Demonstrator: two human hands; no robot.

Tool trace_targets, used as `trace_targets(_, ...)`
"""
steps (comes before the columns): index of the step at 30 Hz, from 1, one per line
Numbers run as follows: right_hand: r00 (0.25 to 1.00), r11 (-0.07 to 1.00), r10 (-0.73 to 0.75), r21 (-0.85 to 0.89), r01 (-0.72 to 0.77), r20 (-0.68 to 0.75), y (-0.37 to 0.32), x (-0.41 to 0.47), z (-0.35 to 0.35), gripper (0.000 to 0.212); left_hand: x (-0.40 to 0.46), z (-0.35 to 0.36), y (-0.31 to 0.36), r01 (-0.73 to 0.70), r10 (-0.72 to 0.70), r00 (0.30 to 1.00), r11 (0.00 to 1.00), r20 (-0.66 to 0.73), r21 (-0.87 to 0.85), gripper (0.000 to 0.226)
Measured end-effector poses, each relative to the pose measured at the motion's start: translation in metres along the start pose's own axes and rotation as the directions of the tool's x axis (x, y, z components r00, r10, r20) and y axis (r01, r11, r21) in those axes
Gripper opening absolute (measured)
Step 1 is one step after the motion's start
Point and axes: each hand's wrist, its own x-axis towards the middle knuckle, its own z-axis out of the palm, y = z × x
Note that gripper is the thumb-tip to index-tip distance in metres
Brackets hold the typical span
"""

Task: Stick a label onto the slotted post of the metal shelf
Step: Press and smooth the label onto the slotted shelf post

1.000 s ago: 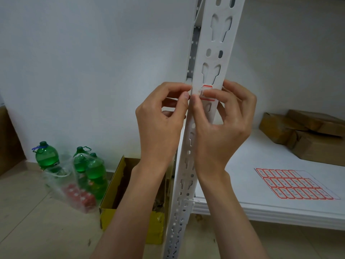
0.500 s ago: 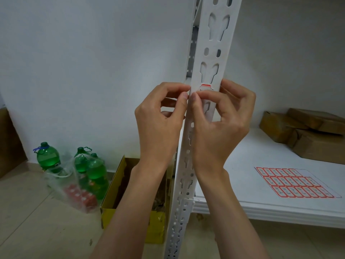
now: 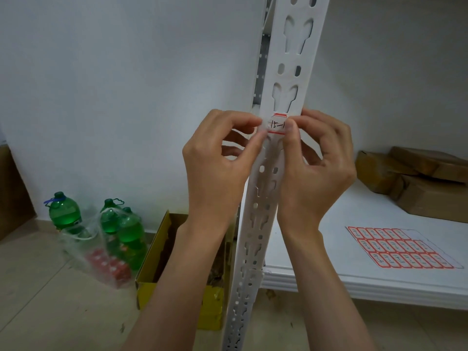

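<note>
Your left hand (image 3: pixel 215 171) and right hand (image 3: pixel 316 168) are pinching a red-bordered label (image 3: pixel 277 124) against the post (image 3: pixel 283 97), fingers curled. It is showing handwritten "15-1", partly covered.

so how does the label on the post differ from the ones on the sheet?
The label stands single on the slotted post, pressed at its ends by the left hand and right hand; the label sheet lies flat on the shelf board, untouched, with many labels in rows. Both show red borders with dark handwriting.
</note>
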Motion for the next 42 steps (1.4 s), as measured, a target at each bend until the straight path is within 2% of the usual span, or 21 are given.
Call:
trace_targets(2, 1.000, 1.000, 0.019, 0.024, -0.019, 0.004, 0.000, -0.001, 0.000, 0.011, -0.003, 0.001, -0.001, -0.069, 0.070, 0.998, 0.995, 0.001, 0.077, 0.021)
trace_targets(5, 0.999, 0.999, 0.035, 0.041, -0.036, 0.011, 0.000, -0.002, -0.001, 0.010, -0.008, 0.006, 0.003, -0.083, 0.087, 0.996, 0.986, -0.028, 0.143, 0.022)
trace_targets(12, 0.999, 0.997, 0.049, 0.059, -0.050, 0.017, -0.002, -0.001, -0.003, 0.005, -0.009, 0.015, 0.018, 0.042, -0.029, 0.993, 0.994, -0.118, 0.104, 0.015)
trace_targets(21, 0.997, 0.995, 0.077, 0.064, -0.079, 0.028, -0.001, -0.001, -0.004, 0.005, -0.002, 0.015, 0.030, 0.128, -0.113, 0.988, 0.980, -0.107, 0.149, 0.007)
trace_targets(28, 0.993, 0.992, 0.092, 0.080, -0.097, 0.067, -0.001, 0.001, -0.007, 0.004, 0.007, 0.016, 0.032, 0.226, -0.226, 0.974, 0.965, -0.018, 0.129, 0.013)
trace_targets(36, 0.982, 0.997, 0.032, 0.058, -0.044, 0.186, 0.007, 0.005, -0.012, 0.009, 0.014, 0.003, 0.032, 0.419, -0.408, 0.908, 0.884, 0.095, -0.205, 0.009)
trace_targets(40, 0.972, 0.998, -0.051, -0.015, 0.056, 0.230, 0.008, 0.000, -0.010, 0.019, 0.018, -0.007, 0.029, 0.475, -0.411, 0.871, 0.845, 0.268, -0.247, 0.002)
trace_targets(42, 0.971, 0.996, -0.077, -0.033, 0.087, 0.226, 0.007, 0.000, -0.010, 0.020, 0.019, -0.013, 0.027, 0.474, -0.397, 0.864, 0.847, 0.310, -0.239, 0.005)
